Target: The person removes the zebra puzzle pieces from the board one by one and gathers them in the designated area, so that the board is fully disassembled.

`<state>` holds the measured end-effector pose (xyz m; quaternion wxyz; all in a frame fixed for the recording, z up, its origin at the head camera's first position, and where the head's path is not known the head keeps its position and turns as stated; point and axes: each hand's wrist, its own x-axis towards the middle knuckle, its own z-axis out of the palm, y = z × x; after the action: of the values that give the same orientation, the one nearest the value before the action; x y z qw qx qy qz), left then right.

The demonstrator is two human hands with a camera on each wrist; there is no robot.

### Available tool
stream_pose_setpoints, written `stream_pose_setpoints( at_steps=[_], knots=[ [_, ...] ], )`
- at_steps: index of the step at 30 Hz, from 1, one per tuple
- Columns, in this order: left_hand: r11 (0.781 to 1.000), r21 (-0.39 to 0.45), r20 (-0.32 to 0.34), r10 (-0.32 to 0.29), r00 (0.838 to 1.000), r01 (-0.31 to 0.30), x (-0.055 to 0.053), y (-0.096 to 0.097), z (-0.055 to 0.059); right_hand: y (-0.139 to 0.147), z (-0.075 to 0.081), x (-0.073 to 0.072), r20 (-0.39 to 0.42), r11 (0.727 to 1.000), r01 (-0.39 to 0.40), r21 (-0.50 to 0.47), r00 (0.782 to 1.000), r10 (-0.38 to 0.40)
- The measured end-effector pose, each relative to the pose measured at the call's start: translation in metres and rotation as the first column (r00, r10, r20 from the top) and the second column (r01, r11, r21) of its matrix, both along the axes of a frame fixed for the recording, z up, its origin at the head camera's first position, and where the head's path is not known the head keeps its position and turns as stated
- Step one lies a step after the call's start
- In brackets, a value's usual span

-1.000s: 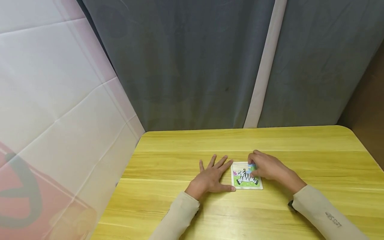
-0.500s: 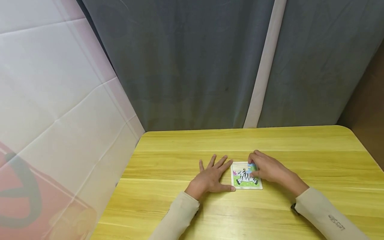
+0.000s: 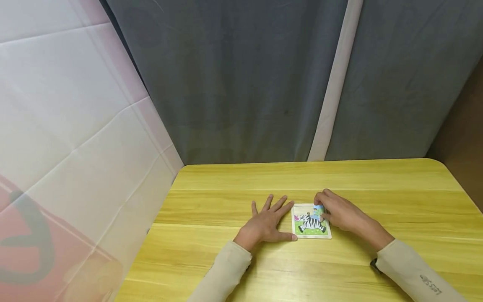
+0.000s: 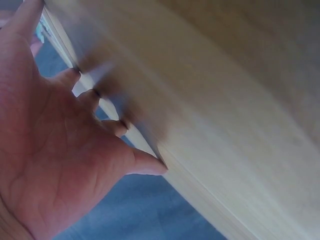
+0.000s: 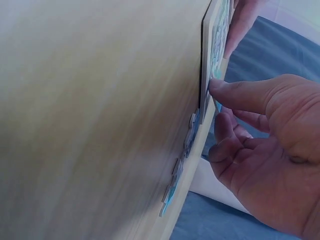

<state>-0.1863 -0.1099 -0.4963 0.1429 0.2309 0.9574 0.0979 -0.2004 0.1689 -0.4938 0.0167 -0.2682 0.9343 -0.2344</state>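
Note:
A small square jigsaw board (image 3: 302, 207) with a zebra picture lies on the table, its upper left showing bare wood. My left hand (image 3: 261, 225) rests on the table with fingers spread, thumb and index finger at the board's left edge. At the board's upper right, my right hand (image 3: 342, 213) pinches a blue and green jigsaw piece (image 3: 318, 209) between thumb and fingers. The right wrist view shows the piece's thin edge (image 5: 216, 104) tilted against the board's rim. My right hand covers part of that corner in the head view.
In the right wrist view, several loose jigsaw pieces (image 5: 190, 134) lie on the wooden table (image 3: 211, 205) beyond the board; the right hand hides them in the head view. A grey curtain (image 3: 241, 84) hangs behind the table, and a pale printed sheet (image 3: 94, 105) at left.
My right hand has shifted slightly to the right, its thumb drawn back toward the board's right edge, so more of the blue piece shows. The left hand stays in place.

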Motion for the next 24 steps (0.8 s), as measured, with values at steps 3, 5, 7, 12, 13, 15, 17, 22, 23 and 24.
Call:
stream_pose_setpoints(
  at_steps=[3,5,7,12,13,15,17,22,23,24],
  knots=[
    [1.000,-0.005,0.001,-0.001,1.000,0.001,0.000,0.000,0.000,0.001,-0.001,0.000,-0.024,1.000,-0.012,0.005,1.000,0.012],
    [1.000,-0.009,0.000,-0.001,1.000,0.001,-0.001,0.000,0.000,0.001,-0.003,-0.001,-0.034,1.000,-0.018,0.013,0.999,0.018],
    [1.000,-0.010,0.002,0.001,1.000,-0.001,-0.001,0.000,0.000,0.002,-0.005,-0.001,-0.045,0.999,-0.027,0.017,0.999,0.028],
    [1.000,-0.012,0.005,0.003,1.000,-0.003,-0.001,0.000,-0.002,0.008,-0.005,-0.001,-0.060,0.999,-0.036,-0.010,0.998,0.035],
    [1.000,-0.011,0.006,0.003,1.000,-0.003,-0.001,0.001,-0.002,0.009,-0.004,-0.001,-0.066,0.999,-0.036,-0.016,0.997,0.034],
    [1.000,-0.008,0.006,0.003,1.000,-0.003,0.000,0.000,-0.002,0.012,-0.002,0.000,-0.074,0.999,-0.032,-0.025,0.997,0.030],
    [1.000,-0.006,0.009,0.003,1.000,-0.003,0.000,0.000,-0.002,0.016,0.000,0.001,-0.079,0.999,-0.026,-0.027,0.997,0.024],
    [1.000,-0.012,0.008,0.003,1.000,-0.003,-0.001,0.000,-0.003,0.029,0.004,0.004,-0.083,1.000,-0.005,-0.029,0.997,0.002],
    [1.000,-0.014,0.009,0.002,1.000,-0.002,-0.001,-0.001,-0.003,0.032,0.004,0.004,-0.089,1.000,-0.003,-0.026,0.996,0.001],
    [1.000,-0.013,0.008,0.003,1.000,-0.003,-0.001,-0.001,-0.003,0.036,0.005,0.004,-0.098,1.000,-0.002,-0.022,0.995,0.000]
  ],
)
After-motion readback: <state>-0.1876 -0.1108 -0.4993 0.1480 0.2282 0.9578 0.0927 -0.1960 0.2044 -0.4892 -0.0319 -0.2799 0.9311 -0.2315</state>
